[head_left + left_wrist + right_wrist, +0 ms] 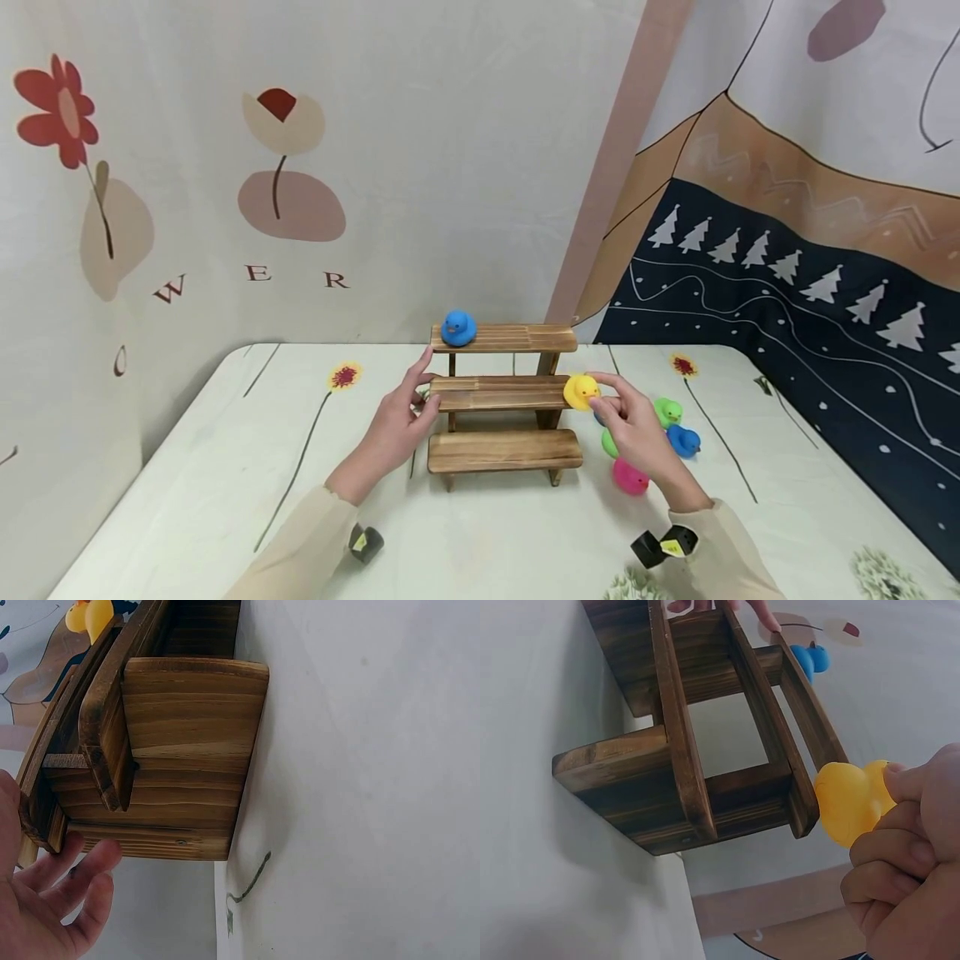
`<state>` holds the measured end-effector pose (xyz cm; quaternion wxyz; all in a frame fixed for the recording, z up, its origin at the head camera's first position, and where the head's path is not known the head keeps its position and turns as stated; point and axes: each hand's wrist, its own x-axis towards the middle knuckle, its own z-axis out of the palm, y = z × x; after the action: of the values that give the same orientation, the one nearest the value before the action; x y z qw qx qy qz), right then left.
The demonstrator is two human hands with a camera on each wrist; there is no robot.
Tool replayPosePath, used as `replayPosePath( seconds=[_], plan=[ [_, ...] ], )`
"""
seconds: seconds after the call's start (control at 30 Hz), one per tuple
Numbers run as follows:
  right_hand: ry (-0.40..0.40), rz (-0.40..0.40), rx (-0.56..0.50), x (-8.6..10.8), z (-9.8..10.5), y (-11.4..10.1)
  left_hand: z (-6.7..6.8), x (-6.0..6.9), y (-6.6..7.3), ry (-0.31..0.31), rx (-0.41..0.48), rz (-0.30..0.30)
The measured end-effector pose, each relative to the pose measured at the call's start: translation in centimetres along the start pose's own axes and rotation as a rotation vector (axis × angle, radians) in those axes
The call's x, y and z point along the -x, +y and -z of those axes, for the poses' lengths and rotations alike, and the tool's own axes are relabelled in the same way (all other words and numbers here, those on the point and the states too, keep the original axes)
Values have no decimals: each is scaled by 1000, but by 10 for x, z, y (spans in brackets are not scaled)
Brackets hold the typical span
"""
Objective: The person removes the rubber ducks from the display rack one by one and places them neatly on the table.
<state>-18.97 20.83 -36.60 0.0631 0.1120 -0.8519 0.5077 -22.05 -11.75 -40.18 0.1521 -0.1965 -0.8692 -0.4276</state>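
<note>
A three-tier wooden stand (pixel 504 450) stands on the table, with a blue rubber duck (pixel 458 328) on the left of its top tier. My right hand (pixel 636 429) pinches a yellow rubber duck (pixel 581 392) at the right end of the middle tier. In the right wrist view this yellow duck (pixel 847 804) is beside the tier's end; whether it rests on the wood I cannot tell. My left hand (pixel 393 429) grips the stand's left end at the middle tier. The left wrist view shows its fingers (pixel 97 859) curled by the wooden edge; the thumb is partly cut off.
Right of the stand, partly behind my right hand, lie a pink duck (pixel 630 477), a green duck (pixel 667 411), a blue duck (pixel 684 441) and other partly hidden ducks. A flower-printed white cloth (pixel 285 467) covers the table. A printed curtain (pixel 450 167) hangs behind.
</note>
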Motion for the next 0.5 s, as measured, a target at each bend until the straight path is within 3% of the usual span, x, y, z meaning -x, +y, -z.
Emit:
replayPosePath(
  seconds=[0.5],
  plan=[
    [16,-25,12,8,6,6,0,2,-1,7,4,-19]
  ],
)
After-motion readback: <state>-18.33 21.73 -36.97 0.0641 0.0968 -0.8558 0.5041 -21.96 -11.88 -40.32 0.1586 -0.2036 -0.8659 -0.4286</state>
